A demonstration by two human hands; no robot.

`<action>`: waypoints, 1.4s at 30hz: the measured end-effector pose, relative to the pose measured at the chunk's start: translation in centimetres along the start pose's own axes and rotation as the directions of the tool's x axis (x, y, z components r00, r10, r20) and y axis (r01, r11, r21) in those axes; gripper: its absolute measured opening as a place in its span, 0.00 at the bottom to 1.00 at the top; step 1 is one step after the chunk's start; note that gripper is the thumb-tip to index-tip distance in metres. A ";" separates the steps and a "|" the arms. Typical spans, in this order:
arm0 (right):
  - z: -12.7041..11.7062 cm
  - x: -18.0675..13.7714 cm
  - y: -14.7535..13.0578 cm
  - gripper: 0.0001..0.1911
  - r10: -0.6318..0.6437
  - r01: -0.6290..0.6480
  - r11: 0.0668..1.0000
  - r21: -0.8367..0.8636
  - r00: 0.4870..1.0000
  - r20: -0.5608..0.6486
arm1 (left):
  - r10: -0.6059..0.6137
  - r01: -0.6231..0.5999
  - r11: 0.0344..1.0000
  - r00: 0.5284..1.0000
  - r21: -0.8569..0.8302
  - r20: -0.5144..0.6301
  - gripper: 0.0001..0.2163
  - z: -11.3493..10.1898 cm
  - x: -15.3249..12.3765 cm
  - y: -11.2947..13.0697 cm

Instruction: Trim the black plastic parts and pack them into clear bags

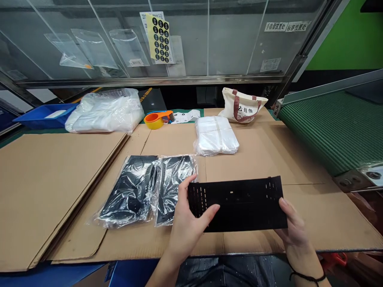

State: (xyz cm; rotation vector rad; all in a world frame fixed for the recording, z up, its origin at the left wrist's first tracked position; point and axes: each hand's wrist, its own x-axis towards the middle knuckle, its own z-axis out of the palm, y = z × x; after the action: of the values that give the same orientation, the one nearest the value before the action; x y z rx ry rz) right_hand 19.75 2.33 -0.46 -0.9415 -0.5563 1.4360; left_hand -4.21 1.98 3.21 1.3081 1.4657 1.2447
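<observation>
A flat black slotted panel (239,207) is held up above the front part of the cardboard-covered table. My left hand (191,217) grips its left end, thumb across the face. At the right end my right hand (293,223) is closed around the edge, its fingers partly hidden behind the panel. Small slots run near both ends of the panel, and one small light opening shows near its top. Two clear bags with black panels inside, a left one (128,191) and a right one (173,187), lie side by side just beyond my left hand.
Behind lie a stack of clear plastic bags (217,135), a tape roll in an orange dispenser (155,120), a white wrapped bundle (106,111), a blue tray (42,117) and a cloth bag (242,105). Cardboard sheets (56,179) are stacked left; a green conveyor (335,123) stands right.
</observation>
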 end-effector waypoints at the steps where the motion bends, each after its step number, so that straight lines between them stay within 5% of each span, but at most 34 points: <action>1: 0.0 -0.1 0.0 0.12 0.005 -0.005 1.000 -0.005 1.000 0.014 | -0.010 0.010 1.000 1.000 0.002 -0.016 0.31 0.0 0.1 0.1; 5: 0.1 -0.1 0.2 0.13 0.019 -0.019 1.000 -0.021 0.999 0.029 | -0.046 0.046 0.999 0.997 -0.015 -0.059 0.23 -0.1 0.2 0.6; 11: -0.3 0.5 0.5 0.13 0.045 -0.046 0.999 -0.006 0.998 -0.048 | -0.189 0.183 0.880 0.982 -0.438 0.032 0.20 -0.3 0.5 0.5; 16: -0.6 0.7 0.8 0.14 0.127 -0.127 0.992 0.025 0.992 -0.009 | -0.228 0.212 0.824 0.973 -0.526 0.034 0.17 -0.4 0.9 0.5; 20: -0.7 0.6 0.8 0.13 0.121 -0.121 0.992 0.040 0.993 0.013 | -0.162 0.160 0.906 0.986 -0.392 0.028 0.15 -0.6 1.0 0.4; 24: 0.0 0.4 0.5 0.13 0.079 -0.079 0.995 0.053 0.997 0.010 | 0.061 -0.060 0.993 0.998 -0.103 0.013 0.19 -0.8 0.9 0.3; 27: 0.9 0.0 0.2 0.12 0.062 -0.062 0.996 0.062 0.998 0.008 | 0.262 -0.263 0.953 0.965 0.153 0.026 0.14 -0.8 1.0 0.4; 30: 1.4 -0.2 0.1 0.13 0.086 -0.087 0.995 0.040 0.996 0.028 | 0.332 -0.330 0.919 0.943 0.217 0.027 0.04 -0.8 1.4 0.6; 35: 0.8 -0.3 0.4 0.14 0.151 -0.151 0.987 0.054 0.989 0.007 | 0.102 -0.113 0.977 0.992 -0.180 -0.068 0.11 -0.7 1.7 0.6; 38: 0.5 0.0 0.6 0.14 0.193 -0.193 0.976 0.101 0.981 0.006 | -0.051 0.016 0.855 0.997 -0.518 -0.053 0.16 -0.5 1.4 0.4; 42: 0.6 0.2 0.6 0.15 0.183 -0.181 0.969 0.168 0.983 0.007 | -0.093 0.110 0.757 0.994 -0.644 0.060 0.26 -0.2 0.6 0.7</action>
State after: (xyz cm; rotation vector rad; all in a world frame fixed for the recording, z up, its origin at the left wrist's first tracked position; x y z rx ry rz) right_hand 18.90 2.56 -0.65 -0.8807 -0.3425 1.6157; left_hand -4.34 2.49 3.98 0.7514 0.9245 1.4747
